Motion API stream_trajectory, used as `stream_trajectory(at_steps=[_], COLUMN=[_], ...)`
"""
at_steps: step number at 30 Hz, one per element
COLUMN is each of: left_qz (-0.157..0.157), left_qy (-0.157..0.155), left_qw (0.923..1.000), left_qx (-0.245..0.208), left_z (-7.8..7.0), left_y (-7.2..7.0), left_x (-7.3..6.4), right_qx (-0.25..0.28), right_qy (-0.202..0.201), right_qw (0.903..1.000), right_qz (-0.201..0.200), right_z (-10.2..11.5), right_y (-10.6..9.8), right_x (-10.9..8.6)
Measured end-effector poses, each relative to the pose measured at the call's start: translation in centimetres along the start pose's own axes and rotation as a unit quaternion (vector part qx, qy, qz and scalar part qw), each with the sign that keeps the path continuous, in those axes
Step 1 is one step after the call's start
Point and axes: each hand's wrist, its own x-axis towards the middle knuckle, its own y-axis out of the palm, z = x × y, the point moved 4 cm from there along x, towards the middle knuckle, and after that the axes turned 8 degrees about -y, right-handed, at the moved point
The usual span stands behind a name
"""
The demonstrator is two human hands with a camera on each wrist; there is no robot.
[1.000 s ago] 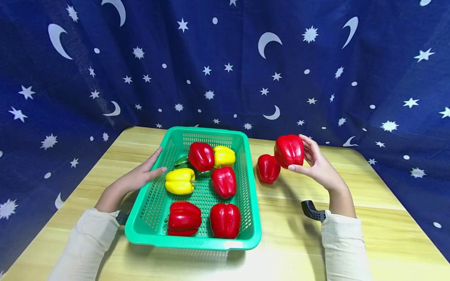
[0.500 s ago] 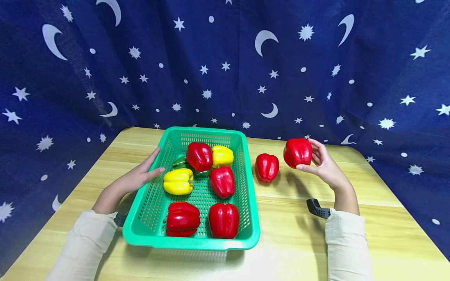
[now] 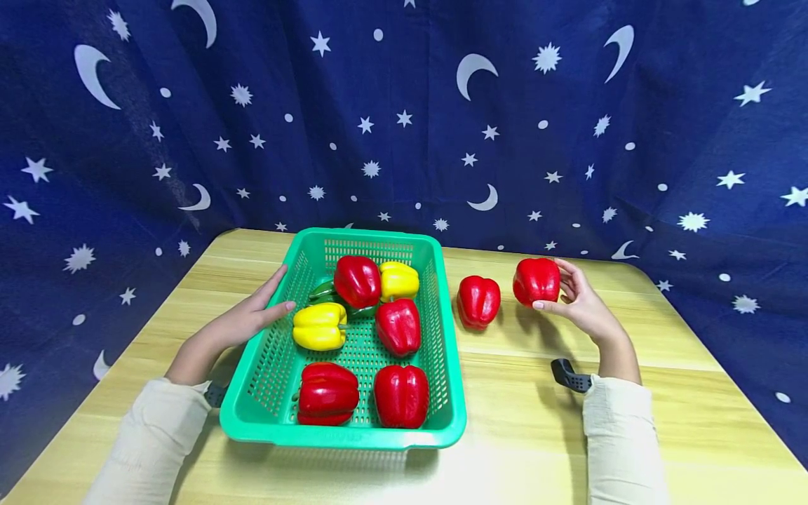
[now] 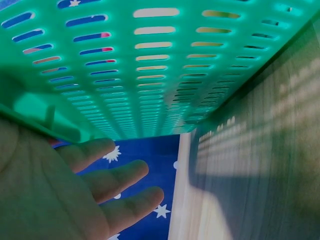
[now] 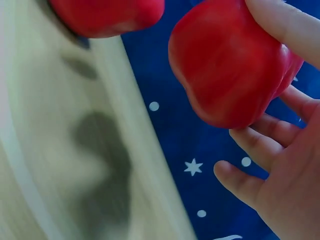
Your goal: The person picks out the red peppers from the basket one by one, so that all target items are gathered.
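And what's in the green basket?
Four red peppers, two yellow ones, and something green. The rearmost red one partly covers the green thing, hiding its full shape.

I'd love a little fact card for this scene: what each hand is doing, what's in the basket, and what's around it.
Left hand: at the left rim of the green basket, fingers extended
Right hand: holding a red bell pepper
In basket: four red peppers, two yellow peppers, some green peppers partly hidden
Between basket and right hand: a loose red pepper
Surface: wood-grain table
Backdrop: blue curtain with moons and stars
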Motion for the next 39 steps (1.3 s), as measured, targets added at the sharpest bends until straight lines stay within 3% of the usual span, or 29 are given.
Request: stream_trajectory(at_steps=[13,24,29,39], left_qz=[-0.002,-0.002,-0.001,-0.001], left_qy=[0.003,0.002,-0.002,-0.003], left_qw=[1.0,1.0,1.0,1.0], left_qx=[0.008,0.006,0.005,0.001], left_z=[-0.3,-0.1,0.1,0.1], left_y=[0.0,0.0,0.1,0.0], left_x=[0.0,0.0,0.0,0.0], right_qx=[-0.016,-0.031,-0.01,0.004], right_qy=[0.05,0.06,0.052,0.091], right_qw=[0.9982,0.997,0.9975,0.9928], right_qz=[0.029,0.036,0.046,0.078], right_z=[-3.6,-4.3,-4.8,-5.1], right_y=[0.3,0.5,0.7,0.9], right_x=[-0.1,-0.2,0.0,-0.1])
